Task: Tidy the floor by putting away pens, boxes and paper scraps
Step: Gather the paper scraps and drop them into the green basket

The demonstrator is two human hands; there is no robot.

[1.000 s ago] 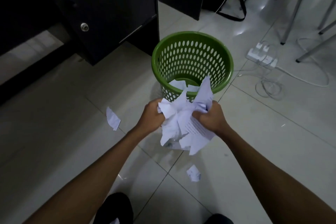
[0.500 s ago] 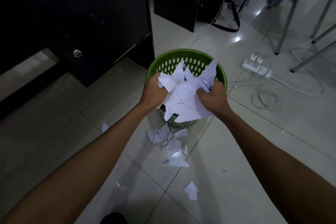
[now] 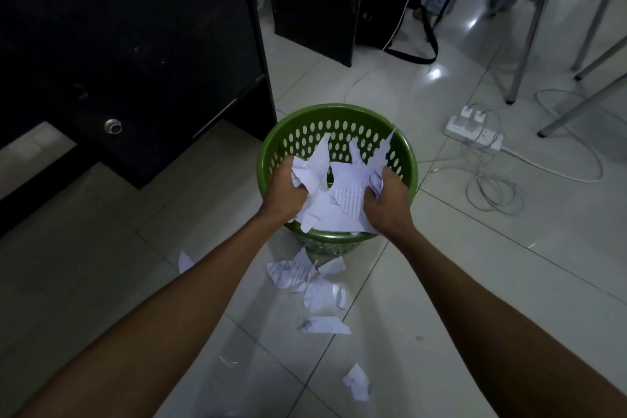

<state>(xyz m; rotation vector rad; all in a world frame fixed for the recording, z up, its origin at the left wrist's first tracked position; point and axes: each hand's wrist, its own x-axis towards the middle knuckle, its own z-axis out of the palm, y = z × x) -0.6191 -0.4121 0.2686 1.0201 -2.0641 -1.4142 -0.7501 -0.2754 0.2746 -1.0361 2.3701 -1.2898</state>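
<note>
A bundle of torn white paper scraps (image 3: 336,190) is squeezed between my left hand (image 3: 286,192) and my right hand (image 3: 388,202). Both hands hold it over the mouth of a green perforated waste basket (image 3: 339,115) standing on the tiled floor. Several loose scraps (image 3: 307,285) lie on the tiles just in front of the basket. Another scrap (image 3: 356,382) lies nearer to me, and one small piece (image 3: 185,261) peeks out beside my left forearm.
A black desk cabinet (image 3: 135,44) stands at the left, touching the basket's far-left side. A white power strip (image 3: 475,129) with coiled cables lies to the right. Metal chair legs (image 3: 529,30) and a black bag (image 3: 383,10) are at the back.
Both hands carried the paper bundle forward and up, from in front of the basket to over its opening. Several scraps dropped onto the floor in front of the basket.
</note>
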